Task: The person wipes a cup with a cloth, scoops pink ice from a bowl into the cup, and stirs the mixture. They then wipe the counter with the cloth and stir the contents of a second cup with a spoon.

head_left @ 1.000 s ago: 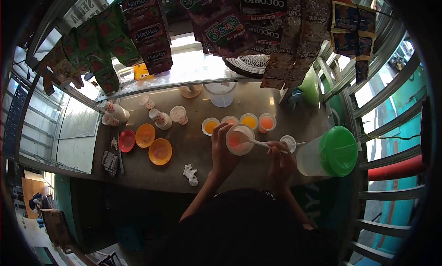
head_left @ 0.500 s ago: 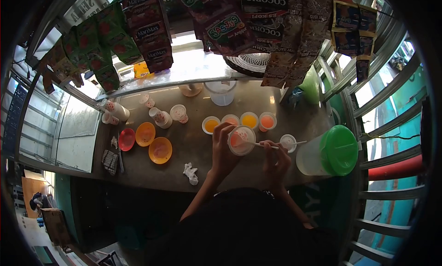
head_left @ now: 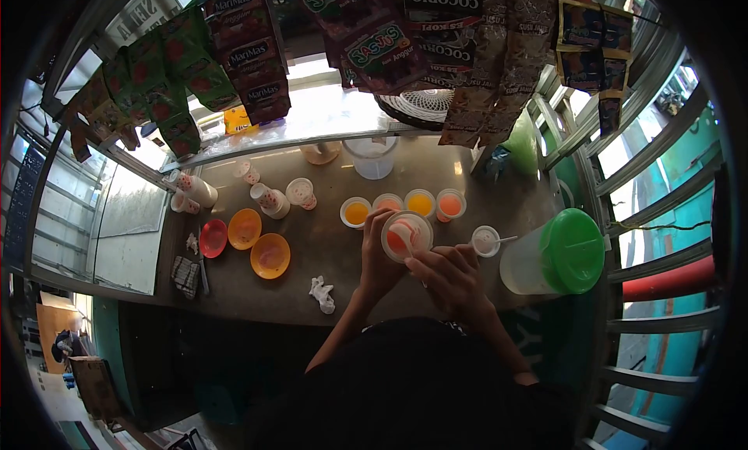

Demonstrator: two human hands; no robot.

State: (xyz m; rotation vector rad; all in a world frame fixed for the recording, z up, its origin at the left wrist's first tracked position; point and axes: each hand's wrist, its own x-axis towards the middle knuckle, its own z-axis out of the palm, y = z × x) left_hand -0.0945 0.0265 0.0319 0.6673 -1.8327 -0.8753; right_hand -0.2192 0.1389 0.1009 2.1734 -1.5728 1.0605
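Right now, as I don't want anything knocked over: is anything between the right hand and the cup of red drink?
Nothing visible is: the right hand is at the cup, its spoon reaching inside. The left hand holds the cup; the other filled cups stand beyond.

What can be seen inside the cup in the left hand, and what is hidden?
The cup holds orange-red contents and part of a white utensil. The contents cover the cup's bottom.
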